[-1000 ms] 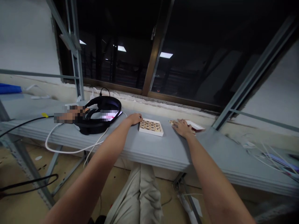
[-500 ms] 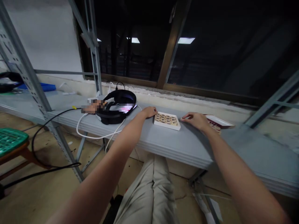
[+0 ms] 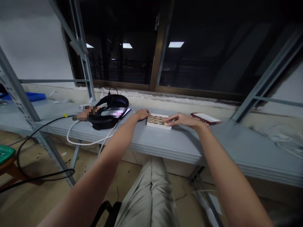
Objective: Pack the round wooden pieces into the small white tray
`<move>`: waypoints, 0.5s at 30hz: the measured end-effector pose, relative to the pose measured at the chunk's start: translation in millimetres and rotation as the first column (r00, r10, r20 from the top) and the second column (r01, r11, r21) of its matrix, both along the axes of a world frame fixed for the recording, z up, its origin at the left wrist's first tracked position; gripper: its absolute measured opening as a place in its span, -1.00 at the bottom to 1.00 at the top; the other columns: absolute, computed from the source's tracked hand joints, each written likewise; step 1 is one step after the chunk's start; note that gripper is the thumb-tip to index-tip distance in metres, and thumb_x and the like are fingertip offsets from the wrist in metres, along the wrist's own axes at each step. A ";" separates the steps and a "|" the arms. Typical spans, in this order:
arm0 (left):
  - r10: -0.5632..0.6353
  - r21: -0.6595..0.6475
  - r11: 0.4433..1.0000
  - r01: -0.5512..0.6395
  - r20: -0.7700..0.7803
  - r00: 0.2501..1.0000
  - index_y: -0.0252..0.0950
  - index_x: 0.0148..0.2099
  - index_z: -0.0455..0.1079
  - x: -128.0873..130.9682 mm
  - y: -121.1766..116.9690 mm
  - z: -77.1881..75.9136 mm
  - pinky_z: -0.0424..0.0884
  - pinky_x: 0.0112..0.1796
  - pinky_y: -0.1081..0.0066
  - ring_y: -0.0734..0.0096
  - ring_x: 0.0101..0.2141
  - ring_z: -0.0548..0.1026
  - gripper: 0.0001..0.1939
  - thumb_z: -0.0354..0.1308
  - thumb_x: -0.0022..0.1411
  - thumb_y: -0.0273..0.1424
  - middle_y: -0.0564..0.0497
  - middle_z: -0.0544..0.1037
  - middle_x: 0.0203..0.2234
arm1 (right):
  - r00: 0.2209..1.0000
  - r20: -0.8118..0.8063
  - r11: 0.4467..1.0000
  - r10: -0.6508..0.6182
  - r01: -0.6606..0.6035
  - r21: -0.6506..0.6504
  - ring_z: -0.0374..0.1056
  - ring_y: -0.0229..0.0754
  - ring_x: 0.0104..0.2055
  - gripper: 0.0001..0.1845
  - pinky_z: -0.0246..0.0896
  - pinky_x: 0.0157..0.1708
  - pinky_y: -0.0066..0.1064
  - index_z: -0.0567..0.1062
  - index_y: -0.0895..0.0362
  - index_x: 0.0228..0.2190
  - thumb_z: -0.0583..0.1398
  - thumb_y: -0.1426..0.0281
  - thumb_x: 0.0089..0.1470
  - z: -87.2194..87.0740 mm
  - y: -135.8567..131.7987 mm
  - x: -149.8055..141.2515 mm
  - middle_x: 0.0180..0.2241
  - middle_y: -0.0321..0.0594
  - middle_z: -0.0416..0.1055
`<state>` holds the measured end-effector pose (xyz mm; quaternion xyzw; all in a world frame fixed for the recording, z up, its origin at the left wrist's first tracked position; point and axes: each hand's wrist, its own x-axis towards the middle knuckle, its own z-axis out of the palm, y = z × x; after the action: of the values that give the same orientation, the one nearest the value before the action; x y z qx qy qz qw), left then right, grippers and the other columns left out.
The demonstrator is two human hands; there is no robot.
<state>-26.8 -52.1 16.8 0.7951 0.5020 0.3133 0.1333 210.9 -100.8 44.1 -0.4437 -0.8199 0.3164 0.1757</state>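
Head view is showing a small white box sitting on the grey shelf, right of the headphones. Left hand is resting curled against it; right hand, open, has just moved from the red lid onto its edge.
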 end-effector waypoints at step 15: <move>-0.026 -0.080 0.997 0.004 -0.279 0.960 -0.36 -0.05 0.40 -5.0 29.2 -2.2 0.35 -0.09 0.38 0.27 -0.13 0.45 -0.72 0.03 0.28 -0.34 -0.10 0.49 -0.10 | 0.962 -0.066 0.926 -0.265 0.273 0.262 0.36 -0.13 -0.28 -0.65 0.24 -0.25 -0.36 0.59 0.15 -0.28 0.30 0.27 -0.16 -13.4 24.2 26.5 -0.33 -0.18 0.52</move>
<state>-31.8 -22.9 14.7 0.8293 0.5216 0.1766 0.0946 237.4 -76.6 30.7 -0.5193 -0.7840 0.1814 0.2878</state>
